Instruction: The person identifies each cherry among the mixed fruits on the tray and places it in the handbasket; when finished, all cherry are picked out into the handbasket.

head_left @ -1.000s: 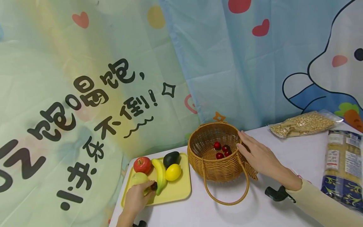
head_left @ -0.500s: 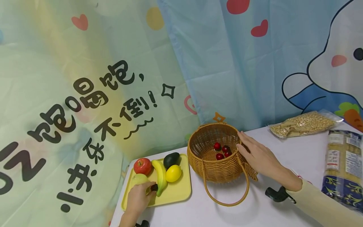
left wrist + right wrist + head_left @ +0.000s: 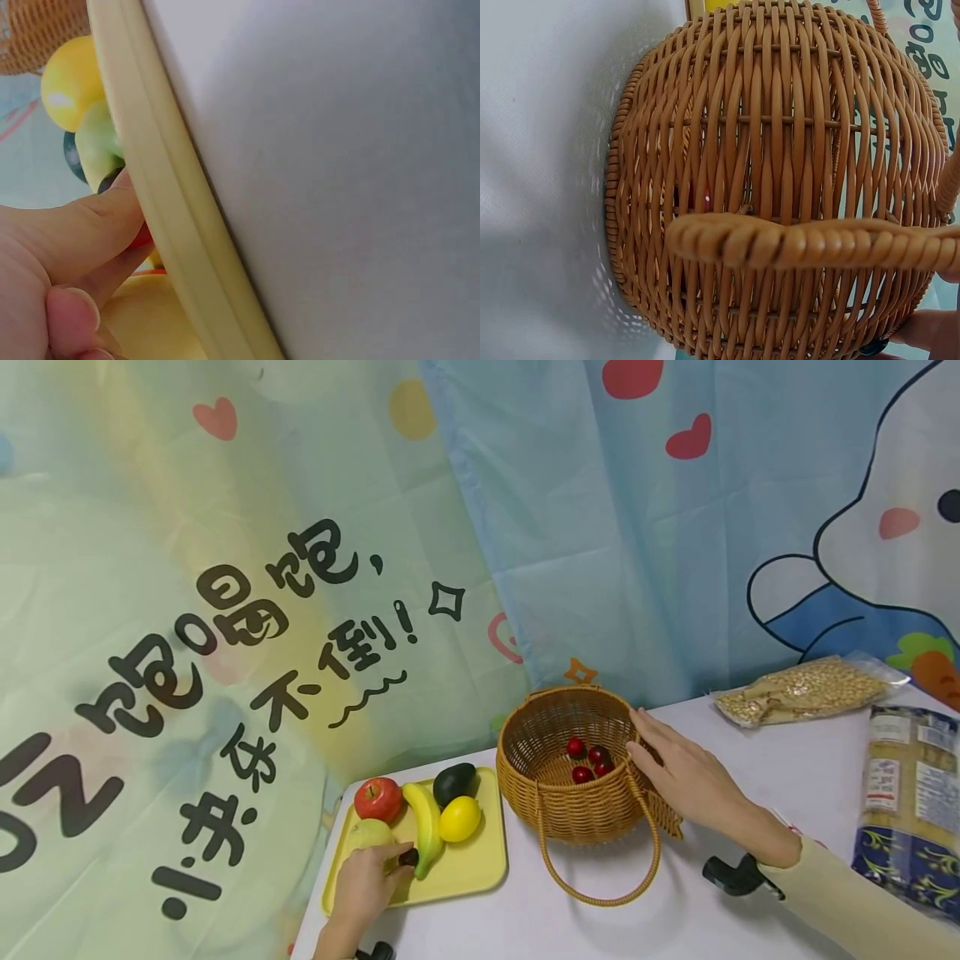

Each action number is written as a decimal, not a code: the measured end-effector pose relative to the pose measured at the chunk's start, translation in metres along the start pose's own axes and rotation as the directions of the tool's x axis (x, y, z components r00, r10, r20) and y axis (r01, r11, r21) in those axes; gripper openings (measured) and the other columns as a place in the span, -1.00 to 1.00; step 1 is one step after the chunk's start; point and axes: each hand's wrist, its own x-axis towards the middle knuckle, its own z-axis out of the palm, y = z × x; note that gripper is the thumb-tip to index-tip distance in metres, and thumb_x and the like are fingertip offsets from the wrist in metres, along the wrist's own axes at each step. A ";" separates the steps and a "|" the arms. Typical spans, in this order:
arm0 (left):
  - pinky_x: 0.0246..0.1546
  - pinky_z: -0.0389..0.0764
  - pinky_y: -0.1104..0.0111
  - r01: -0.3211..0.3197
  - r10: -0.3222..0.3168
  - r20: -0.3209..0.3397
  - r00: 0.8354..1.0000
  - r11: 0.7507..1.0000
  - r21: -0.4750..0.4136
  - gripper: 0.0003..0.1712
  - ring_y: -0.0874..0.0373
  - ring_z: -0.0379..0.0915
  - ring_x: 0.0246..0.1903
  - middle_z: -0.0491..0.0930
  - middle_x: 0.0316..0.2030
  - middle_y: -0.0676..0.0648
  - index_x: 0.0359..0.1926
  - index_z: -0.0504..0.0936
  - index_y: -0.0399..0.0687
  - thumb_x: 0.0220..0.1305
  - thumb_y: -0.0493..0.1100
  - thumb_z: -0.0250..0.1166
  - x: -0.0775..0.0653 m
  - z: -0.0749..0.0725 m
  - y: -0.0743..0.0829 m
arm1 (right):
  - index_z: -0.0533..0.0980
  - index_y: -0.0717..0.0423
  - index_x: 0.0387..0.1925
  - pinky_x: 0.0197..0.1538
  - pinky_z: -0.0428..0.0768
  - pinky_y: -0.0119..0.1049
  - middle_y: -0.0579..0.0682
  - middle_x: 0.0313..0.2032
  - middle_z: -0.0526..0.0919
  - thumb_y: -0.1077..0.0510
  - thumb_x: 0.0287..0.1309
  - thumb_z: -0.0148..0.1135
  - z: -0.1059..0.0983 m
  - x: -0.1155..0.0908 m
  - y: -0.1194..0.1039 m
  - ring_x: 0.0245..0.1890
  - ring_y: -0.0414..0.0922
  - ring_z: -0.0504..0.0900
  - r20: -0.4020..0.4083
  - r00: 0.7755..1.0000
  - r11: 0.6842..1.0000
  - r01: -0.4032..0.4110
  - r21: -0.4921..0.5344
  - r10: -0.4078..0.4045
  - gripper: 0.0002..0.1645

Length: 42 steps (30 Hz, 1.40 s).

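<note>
On the left, my left hand (image 3: 363, 883) pinches a small dark cherry (image 3: 408, 857) between thumb and finger, low over the yellow tray (image 3: 468, 878). The left wrist view shows only part of that cherry (image 3: 109, 180) past the thumb. Beside the fingers are a pale green pear-like fruit (image 3: 370, 832) and a banana (image 3: 425, 827). My right hand (image 3: 686, 772) rests with nearly straight fingers on the right rim of a wicker basket (image 3: 573, 814). Several red cherries (image 3: 582, 774) lie inside the basket, whose handle (image 3: 600, 903) hangs down in front.
A red apple (image 3: 378, 799), a dark avocado (image 3: 453, 783) and a lemon (image 3: 460, 819) share the tray. At the table's right lie a clear bag of pale beans (image 3: 806, 690) and a blue-and-clear package (image 3: 907, 806). A printed curtain (image 3: 600, 552) hangs behind the table.
Very little differs. My left hand has shifted slightly right on the tray with the dark cherry in its fingers; my right hand and the basket have stayed put.
</note>
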 end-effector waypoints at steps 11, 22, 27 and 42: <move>-0.38 0.57 0.39 -0.002 0.001 -0.015 1.000 0.998 -0.056 -0.63 0.23 0.63 -0.31 0.74 -0.22 0.11 -0.13 0.74 0.22 -0.07 0.02 0.47 -0.004 0.000 -0.006 | -0.08 0.00 0.48 0.20 0.24 0.32 0.18 0.46 0.00 -0.27 0.42 -0.34 0.000 0.000 -0.001 0.36 0.31 0.16 0.002 1.000 1.000 -0.003 0.004 0.003 -0.24; -0.71 0.14 0.49 0.047 -0.043 0.034 0.998 0.992 -0.118 -0.61 0.41 -0.01 -0.70 0.74 -0.22 0.07 -0.12 0.73 0.25 -0.07 0.05 0.47 -0.004 -0.002 -0.007 | -0.09 -0.02 0.48 0.20 0.23 0.33 0.17 0.47 -0.01 -0.27 0.42 -0.33 0.000 0.000 0.001 0.36 0.31 0.15 0.006 1.000 1.000 -0.003 0.014 0.003 -0.23; -0.67 0.23 0.49 0.051 -0.047 0.035 0.998 0.991 -0.123 -0.62 0.41 0.15 -0.68 0.74 -0.22 0.06 -0.13 0.74 0.25 -0.08 0.04 0.47 -0.005 -0.001 -0.007 | -0.10 -0.03 0.48 0.20 0.23 0.33 0.17 0.47 -0.01 -0.26 0.42 -0.33 0.000 0.000 0.000 0.36 0.31 0.15 0.009 1.000 1.000 -0.006 0.014 0.006 -0.24; -0.71 0.17 0.48 0.024 -0.031 -0.042 0.999 0.986 -0.166 -0.62 0.35 0.20 -0.73 0.75 -0.27 0.08 -0.15 0.74 0.31 -0.11 -0.04 0.51 -0.005 -0.028 0.003 | -0.10 -0.02 0.48 0.16 0.28 0.33 0.18 0.46 -0.01 -0.26 0.42 -0.33 0.001 0.000 0.000 0.34 0.32 0.18 0.004 1.000 1.000 -0.003 0.005 0.003 -0.24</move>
